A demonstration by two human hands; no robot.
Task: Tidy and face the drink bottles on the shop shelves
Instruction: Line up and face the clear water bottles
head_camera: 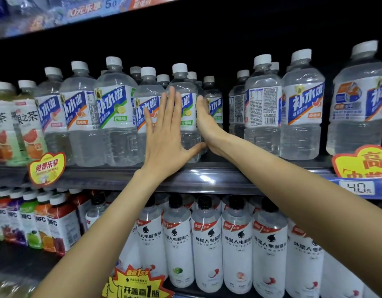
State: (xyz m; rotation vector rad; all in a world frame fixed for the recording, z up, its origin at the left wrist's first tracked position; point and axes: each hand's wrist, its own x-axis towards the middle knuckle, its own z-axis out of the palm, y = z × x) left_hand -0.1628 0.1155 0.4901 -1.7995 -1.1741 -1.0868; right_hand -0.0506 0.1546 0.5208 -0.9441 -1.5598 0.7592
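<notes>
Left hand: left hand (164, 134) is lying flat with straight, spread fingers against the front of the lime-label bottle (187, 114), its thumb reaching toward 3 o'clock under the label.
Right hand: right hand (205, 123) is pressing edge-on against the same bottle's side at 3 o'clock, fingers straight and together; the fingertips seem to be slipping behind it, though that part is hidden.
Lime-label bottle: standing upright at the front edge of the middle shelf (207, 179), label facing outward, sitting between the two hands.
Neighbours: a grapefruit-label bottle (146, 112) is touching it at 9 o'clock; a taller lime bottle (115, 110) is standing further toward 9 o'clock.
Turned bottle: well off at 3 o'clock, one bottle (262, 104) is showing its barcode side.
Lower shelf: white electrolyte bottles (207, 244) are lining up at 6 o'clock.
Price tag: a 4.0 tag (358, 188) is hanging at 4 o'clock.
</notes>
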